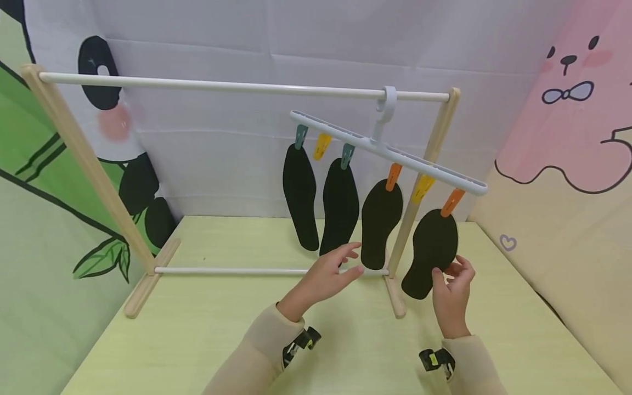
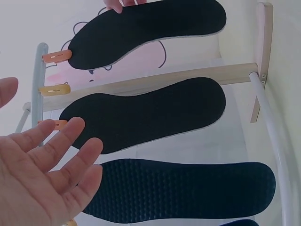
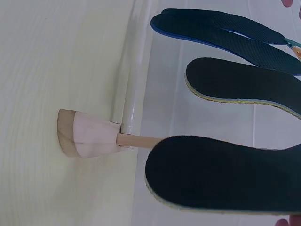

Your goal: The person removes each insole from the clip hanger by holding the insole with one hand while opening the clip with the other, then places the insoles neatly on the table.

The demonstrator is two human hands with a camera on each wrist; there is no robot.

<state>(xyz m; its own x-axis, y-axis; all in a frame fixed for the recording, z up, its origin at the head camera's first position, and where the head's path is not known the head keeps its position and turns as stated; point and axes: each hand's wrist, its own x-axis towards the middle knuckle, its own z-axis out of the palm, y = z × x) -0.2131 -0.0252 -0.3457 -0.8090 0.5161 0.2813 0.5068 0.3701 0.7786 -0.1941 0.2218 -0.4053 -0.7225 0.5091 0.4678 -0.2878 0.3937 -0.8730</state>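
Note:
Four black shoe insoles hang by clips from a pale grey clip hanger (image 1: 345,133). My right hand (image 1: 453,293) holds the edge of the rightmost insole (image 1: 433,249), thumb in front and fingers at its right side. An orange clip (image 1: 452,202) grips that insole's top. My left hand (image 1: 327,277) is raised with fingers spread and nothing in it, in front of the second insole (image 1: 339,206) and just left of the third insole (image 1: 382,219). The leftmost insole (image 1: 299,192) hangs from a teal clip (image 1: 300,136). In the left wrist view, a dimpled insole (image 2: 188,190) shows below the smooth ones.
The hanger's hook (image 1: 389,104) sits on the white top rail (image 1: 237,85) of a wooden-sided rack, near its right post (image 1: 444,129). Two yellow clips (image 1: 322,146) hold nothing. A lower rail (image 1: 232,271) runs above the pale table (image 1: 197,340). Printed cloth stands behind.

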